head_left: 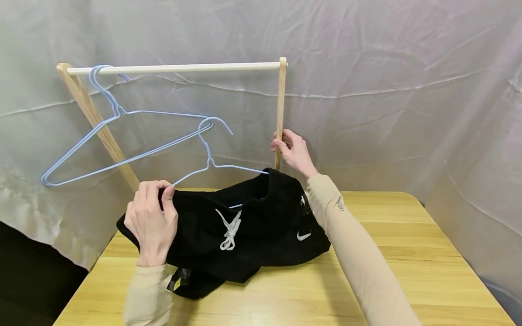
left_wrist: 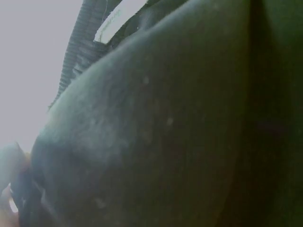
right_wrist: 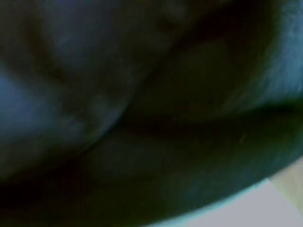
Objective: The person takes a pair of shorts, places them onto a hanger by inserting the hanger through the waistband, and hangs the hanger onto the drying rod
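My left hand (head_left: pixel 152 217) pinches the waistband corner of black shorts (head_left: pixel 195 226), right where one arm of a blue wire hanger (head_left: pixel 209 156) meets the cloth. The hanger's hook and shoulders stand up out of the waist opening, its hook pointing right. A white drawstring (head_left: pixel 231 233) is tied in a bow at the front, and a white swoosh shows on one leg. With thumb and fingers, my right hand (head_left: pixel 293 151) grips the right wooden post (head_left: pixel 280 108) of a small clothes rack. Black fabric (left_wrist: pixel 142 123) fills most of the left wrist view; the right wrist view shows dark cloth (right_wrist: pixel 156 142) close up.
The rack's white rail (head_left: pixel 183 68) runs across the back. At its left end hang blue hangers (head_left: pixel 118 113), their right tips close behind the hook of the hanger in the shorts. Below is a wood-grain table (head_left: pixel 408 253), with a grey curtain (head_left: pixel 387 113) behind.
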A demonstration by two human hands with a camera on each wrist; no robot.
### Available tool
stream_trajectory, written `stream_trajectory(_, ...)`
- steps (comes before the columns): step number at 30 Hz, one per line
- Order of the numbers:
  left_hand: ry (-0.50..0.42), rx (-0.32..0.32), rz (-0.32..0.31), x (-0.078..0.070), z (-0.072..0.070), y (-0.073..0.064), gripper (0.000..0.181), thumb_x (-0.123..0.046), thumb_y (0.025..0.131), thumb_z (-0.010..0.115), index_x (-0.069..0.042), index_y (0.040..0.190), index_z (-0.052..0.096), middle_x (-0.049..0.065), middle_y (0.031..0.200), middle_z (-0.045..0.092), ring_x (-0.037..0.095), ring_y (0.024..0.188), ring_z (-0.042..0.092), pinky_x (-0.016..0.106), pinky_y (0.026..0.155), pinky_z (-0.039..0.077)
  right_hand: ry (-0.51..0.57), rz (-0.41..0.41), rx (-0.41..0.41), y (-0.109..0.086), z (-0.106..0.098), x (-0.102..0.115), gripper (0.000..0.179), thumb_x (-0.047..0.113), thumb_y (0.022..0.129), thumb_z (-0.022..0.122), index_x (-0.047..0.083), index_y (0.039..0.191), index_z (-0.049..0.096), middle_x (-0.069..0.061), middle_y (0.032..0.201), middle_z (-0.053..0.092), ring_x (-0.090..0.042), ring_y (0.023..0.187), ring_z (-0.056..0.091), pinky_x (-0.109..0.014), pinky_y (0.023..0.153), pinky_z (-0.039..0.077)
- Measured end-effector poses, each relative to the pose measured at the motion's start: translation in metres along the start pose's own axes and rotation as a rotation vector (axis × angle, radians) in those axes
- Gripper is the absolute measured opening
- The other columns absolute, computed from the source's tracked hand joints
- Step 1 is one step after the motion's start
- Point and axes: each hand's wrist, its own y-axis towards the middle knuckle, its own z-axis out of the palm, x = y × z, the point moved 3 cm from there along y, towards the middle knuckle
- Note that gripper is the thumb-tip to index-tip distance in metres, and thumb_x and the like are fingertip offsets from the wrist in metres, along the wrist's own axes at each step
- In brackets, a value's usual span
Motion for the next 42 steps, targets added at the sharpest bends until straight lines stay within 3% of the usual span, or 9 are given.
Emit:
stream_trajectory(9, 0.081, 0.008, 0.012, 0.007, -0.019, 0.03, 0.034, -0.037, 0.103, 0.055, -0.006, 0.097, 0.067, 0.016, 0.096, 0.065, 0.045, 0.075, 0.057, 0.056, 0.062, 0.036, 0.01, 0.006, -0.002, 0.001, 0.002, -0.002, 0.027, 0.008, 0.1, 0.06, -0.011, 0.119, 0.06, -0.029, 0.104, 0.072, -0.041, 0.094, 0.073, -0.044, 0.09, 0.056)
stream_trajectory(17, 0.159, -0.039, -0.018, 0.014, -0.037, 0.063, 0.042, -0.044, 0.102, 0.052, -0.006, 0.101, 0.069, 0.017, 0.101, 0.066, 0.052, 0.067, 0.053, 0.054, 0.051, 0.022, 0.008, -0.005, -0.014, 0.003, 0.004, -0.003, 0.024, 0.004, 0.1, 0.06, -0.012, 0.118, 0.06, -0.03, 0.104, 0.072, -0.042, 0.093, 0.073, -0.038, 0.086, 0.058)
stream_trajectory(25, 0.204, -0.052, -0.063, 0.013, -0.051, 0.086, 0.047, -0.046, 0.102, 0.051, -0.002, 0.103, 0.068, 0.021, 0.106, 0.065, 0.061, 0.074, 0.051, 0.054, 0.055, 0.02, 0.005, -0.008, -0.015, 0.002, 0.005, -0.004, 0.023, 0.004, 0.1, 0.059, -0.011, 0.117, 0.06, -0.029, 0.105, 0.072, -0.042, 0.093, 0.073, -0.041, 0.088, 0.056)
stream_trajectory(33, 0.244, -0.086, -0.081, 0.016, -0.064, 0.104, 0.052, -0.049, 0.103, 0.046, -0.001, 0.108, 0.067, 0.023, 0.11, 0.063, 0.066, 0.078, 0.048, 0.06, 0.06, 0.021, 0.001, -0.007, -0.016, 0.002, 0.004, -0.003, 0.024, 0.006, 0.1, 0.059, -0.011, 0.118, 0.06, -0.029, 0.105, 0.072, -0.042, 0.092, 0.073, -0.035, 0.084, 0.056)
stream_trajectory(40, 0.281, -0.113, -0.147, 0.017, -0.074, 0.116, 0.058, -0.055, 0.101, 0.043, -0.003, 0.108, 0.069, 0.021, 0.114, 0.065, 0.064, 0.088, 0.053, 0.042, 0.065, 0.015, 0.008, -0.011, -0.018, 0.003, 0.004, -0.004, 0.023, 0.004, 0.1, 0.059, -0.012, 0.117, 0.06, -0.03, 0.104, 0.072, -0.043, 0.092, 0.072, -0.047, 0.088, 0.056)
stream_trajectory(42, 0.29, -0.118, -0.166, 0.017, -0.077, 0.119, 0.06, -0.056, 0.101, 0.042, -0.004, 0.109, 0.069, 0.021, 0.115, 0.064, 0.063, 0.091, 0.054, 0.043, 0.068, 0.018, -0.005, -0.012, -0.018, 0.003, 0.004, -0.003, 0.023, 0.004, 0.1, 0.059, -0.011, 0.117, 0.06, -0.029, 0.104, 0.072, -0.042, 0.092, 0.072, -0.045, 0.087, 0.056)
